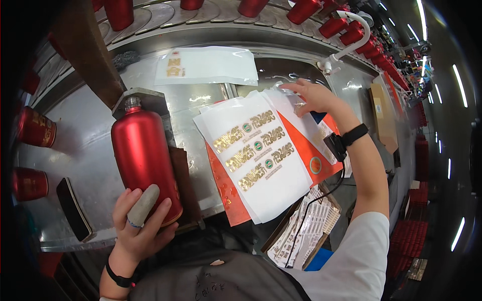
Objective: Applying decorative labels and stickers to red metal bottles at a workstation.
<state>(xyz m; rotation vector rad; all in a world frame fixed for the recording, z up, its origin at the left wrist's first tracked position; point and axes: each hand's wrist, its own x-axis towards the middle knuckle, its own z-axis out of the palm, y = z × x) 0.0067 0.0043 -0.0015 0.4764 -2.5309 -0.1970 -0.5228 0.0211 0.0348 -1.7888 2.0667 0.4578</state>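
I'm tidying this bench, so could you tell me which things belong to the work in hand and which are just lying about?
In hand:
left hand on red bottle
right hand on label sheets

Lying about:
dark flat block
clear bag
box of label strips

red bottle (143, 160) base behind left hand (140, 220), conveyor bottles (306, 9) cut off at top

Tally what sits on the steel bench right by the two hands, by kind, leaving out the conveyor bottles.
Red bottle lying under the left hand: 1
Stack of white label sheets with gold print, the right hand at its far edge: 1
Clear-wrapped label pack farther back: 1
Dark flat block at the bench's near edge: 1
Total: 4
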